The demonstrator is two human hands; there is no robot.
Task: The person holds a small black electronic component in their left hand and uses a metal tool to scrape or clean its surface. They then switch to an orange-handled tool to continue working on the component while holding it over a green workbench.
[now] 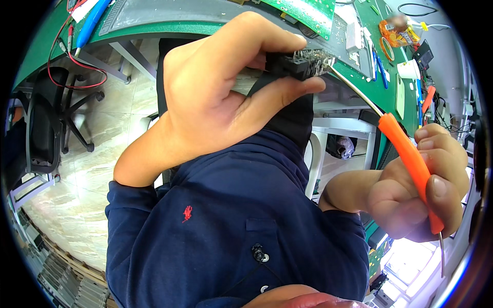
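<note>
Between the thumb and fingers of my left hand [200, 92] is a black block-shaped connector [300, 65] with rows of thin metal pins at its right end. It is held up in front of the table edge. My right hand [396, 192] is closed round the orange handle of a slim pick-like tool [403, 141]. A thin metal shaft runs from the handle up to the pins; its tip is at or very near them, and I cannot tell if it touches. Another thin metal end sticks out below the handle.
A green worktable [400, 105] lies beyond my hands, with a grey mat [159, 18] and a green circuit board [305, 15]. To the right are blue pens [381, 69], a white cup [409, 69] and an orange packet [395, 36]. A blue tool [92, 23] and red leads are far left, above a black chair [49, 110].
</note>
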